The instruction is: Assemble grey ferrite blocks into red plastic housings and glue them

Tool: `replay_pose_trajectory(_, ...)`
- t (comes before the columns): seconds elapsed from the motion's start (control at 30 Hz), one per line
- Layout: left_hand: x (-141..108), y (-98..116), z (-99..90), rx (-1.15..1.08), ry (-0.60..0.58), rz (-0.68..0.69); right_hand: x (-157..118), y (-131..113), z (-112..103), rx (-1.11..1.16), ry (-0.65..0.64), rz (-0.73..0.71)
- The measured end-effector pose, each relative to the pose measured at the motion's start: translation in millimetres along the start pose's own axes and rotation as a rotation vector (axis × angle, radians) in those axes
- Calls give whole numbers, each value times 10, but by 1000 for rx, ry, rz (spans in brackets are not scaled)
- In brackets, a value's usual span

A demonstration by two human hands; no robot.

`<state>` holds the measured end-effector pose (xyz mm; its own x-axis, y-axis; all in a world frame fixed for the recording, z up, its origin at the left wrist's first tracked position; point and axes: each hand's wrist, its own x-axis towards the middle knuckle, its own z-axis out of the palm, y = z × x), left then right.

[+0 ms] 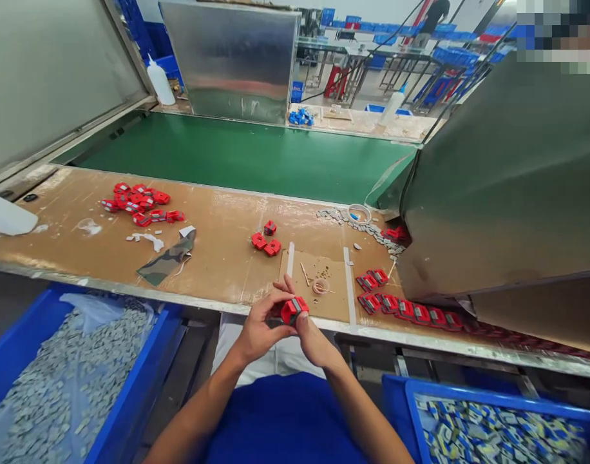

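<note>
Between my two hands is a small red plastic part with a grey strip (294,310), held over the front edge of the workbench. My left hand (263,325) grips it from the left with thumb and fingers. On its right side, my right hand (314,338) presses with the thumb; its other fingers are mostly hidden. Just beyond lies a cardboard mat (326,306) bearing a small round dish (320,285) and a thin stick (305,274). Three similar red parts (266,240) rest to the left of the mat, and a row of them (405,309) lines the right.
A pile of red parts (139,201) and a camouflage cloth (169,258) lie left. Behind runs a green conveyor belt (247,151). Grey pieces (372,232) and a tape roll (359,214) lie right. Blue bins (152,345) (408,393) flank me; a dark panel (493,187) juts in at right.
</note>
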<state>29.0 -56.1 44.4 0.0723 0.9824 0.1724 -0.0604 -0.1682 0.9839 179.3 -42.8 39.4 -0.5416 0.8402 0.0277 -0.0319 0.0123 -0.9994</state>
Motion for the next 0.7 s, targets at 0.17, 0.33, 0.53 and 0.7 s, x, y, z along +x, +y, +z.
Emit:
replay_pose_trajectory(0.17,89,-129,-16,12,-24,-178,-337,-23,-366,-317,323,-106)
replay_pose_trajectory(0.33,212,-392,-80,16,-68,-228,-365,181,-751,-583,619,-87)
replay_pose_trajectory(0.53,312,-566,-27,-45,-73,-171,-136,292,-884,-550,622,-79)
replay_pose_trajectory(0.7,383,-487,-50,-10,-166,-249,-9,210,-876,-541,603,-148)
